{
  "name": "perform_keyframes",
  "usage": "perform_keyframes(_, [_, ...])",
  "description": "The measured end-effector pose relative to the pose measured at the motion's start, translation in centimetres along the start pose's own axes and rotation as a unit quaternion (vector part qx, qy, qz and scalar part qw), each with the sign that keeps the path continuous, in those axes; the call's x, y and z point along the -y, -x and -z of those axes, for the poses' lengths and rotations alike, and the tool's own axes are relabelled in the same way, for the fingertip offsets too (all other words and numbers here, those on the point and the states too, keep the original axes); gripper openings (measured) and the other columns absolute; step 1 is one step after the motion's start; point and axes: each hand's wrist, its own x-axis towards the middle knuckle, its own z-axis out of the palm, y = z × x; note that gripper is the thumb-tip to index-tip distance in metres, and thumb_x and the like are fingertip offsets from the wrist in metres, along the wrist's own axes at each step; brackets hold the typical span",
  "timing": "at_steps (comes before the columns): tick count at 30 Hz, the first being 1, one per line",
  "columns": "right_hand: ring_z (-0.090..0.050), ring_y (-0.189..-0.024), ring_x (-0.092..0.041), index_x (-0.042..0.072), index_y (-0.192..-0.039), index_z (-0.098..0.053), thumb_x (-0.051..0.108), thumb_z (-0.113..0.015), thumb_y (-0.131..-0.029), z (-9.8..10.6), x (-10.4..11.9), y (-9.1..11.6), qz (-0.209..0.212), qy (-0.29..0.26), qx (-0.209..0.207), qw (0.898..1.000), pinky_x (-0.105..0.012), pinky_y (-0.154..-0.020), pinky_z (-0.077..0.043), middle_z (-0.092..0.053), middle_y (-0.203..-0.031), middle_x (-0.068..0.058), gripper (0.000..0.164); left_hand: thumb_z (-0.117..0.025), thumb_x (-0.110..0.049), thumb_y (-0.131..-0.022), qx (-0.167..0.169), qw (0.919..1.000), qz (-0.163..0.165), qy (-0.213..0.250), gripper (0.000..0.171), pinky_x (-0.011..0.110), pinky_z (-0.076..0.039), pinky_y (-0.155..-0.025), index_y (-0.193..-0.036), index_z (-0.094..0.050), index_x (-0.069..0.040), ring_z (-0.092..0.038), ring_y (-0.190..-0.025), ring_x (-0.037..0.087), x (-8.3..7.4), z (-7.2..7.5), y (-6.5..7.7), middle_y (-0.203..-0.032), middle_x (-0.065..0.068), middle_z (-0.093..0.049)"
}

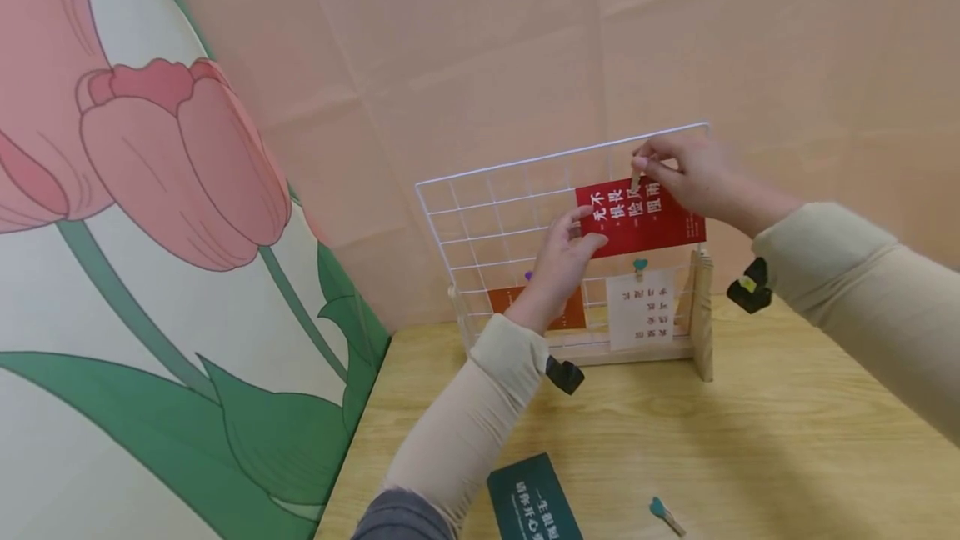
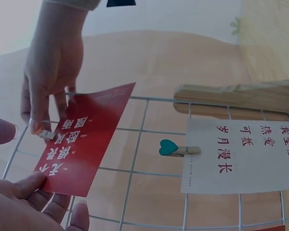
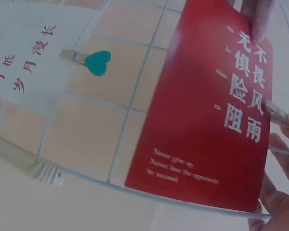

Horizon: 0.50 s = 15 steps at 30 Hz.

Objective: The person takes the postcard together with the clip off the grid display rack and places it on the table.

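Note:
A red card (image 1: 637, 227) with white lettering lies against the upper right of a white wire grid (image 1: 517, 164). My left hand (image 1: 558, 261) holds the card's left end, thumb in front and fingers at its edge and behind it. At the card's top edge my right hand (image 1: 690, 173) pinches a small wooden clothespin (image 1: 635, 182), whose tip overlaps the card in the right wrist view. Below hangs a white card (image 1: 630, 315), clipped by a clothespin with a teal heart (image 1: 640, 265). Behind my left wrist, an orange card (image 1: 572, 311) is partly hidden.
The grid stands in a wooden base (image 1: 702, 323) on a wood-grain table (image 1: 810, 423). Nearer lie a dark green card (image 1: 534, 494) and a loose teal-heart clothespin (image 1: 666, 515). A tulip-printed panel (image 1: 187, 157) borders the left; a pink cloth (image 1: 480, 40) hangs behind.

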Motion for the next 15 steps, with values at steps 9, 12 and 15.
perform_keyframes(9, [-0.050,-0.126,-0.057,0.000,-0.131,-0.057,0.041,-0.044,-0.110,-0.6,0.2,0.7,-0.020,-0.036,-0.035,0.999,-0.071,-0.095,-0.046,-0.049,-0.145,-0.029,0.047,-0.062,-0.013,-0.101,0.013,0.9994,-0.002,0.032,0.045,0.052,-0.047,-0.104,-0.146,-0.054,-0.012,-0.053,-0.111,0.013,0.5,0.3,0.3,-0.127,-0.006,-0.055])
perform_keyframes(12, [-0.050,-0.126,-0.057,-0.002,-0.134,-0.055,0.040,-0.043,-0.110,-0.6,0.3,1.1,-0.024,-0.045,-0.042,0.998,-0.070,-0.096,-0.046,-0.046,-0.146,-0.029,0.050,-0.061,-0.014,-0.102,0.012,0.9995,-0.013,0.027,0.045,0.049,-0.050,-0.100,-0.147,-0.054,-0.012,-0.053,-0.109,0.012,0.4,0.5,0.5,-0.125,-0.006,-0.056])
perform_keyframes(15, [-0.050,-0.122,-0.055,-0.004,-0.136,-0.053,0.037,-0.046,-0.110,-0.6,0.3,1.6,-0.022,-0.036,-0.055,0.998,-0.070,-0.094,-0.047,-0.047,-0.143,-0.030,0.049,-0.060,-0.013,-0.102,0.005,0.9994,-0.025,0.023,0.046,0.048,-0.051,-0.097,-0.147,-0.054,-0.011,-0.054,-0.107,0.012,0.3,0.6,0.7,-0.123,-0.005,-0.058])
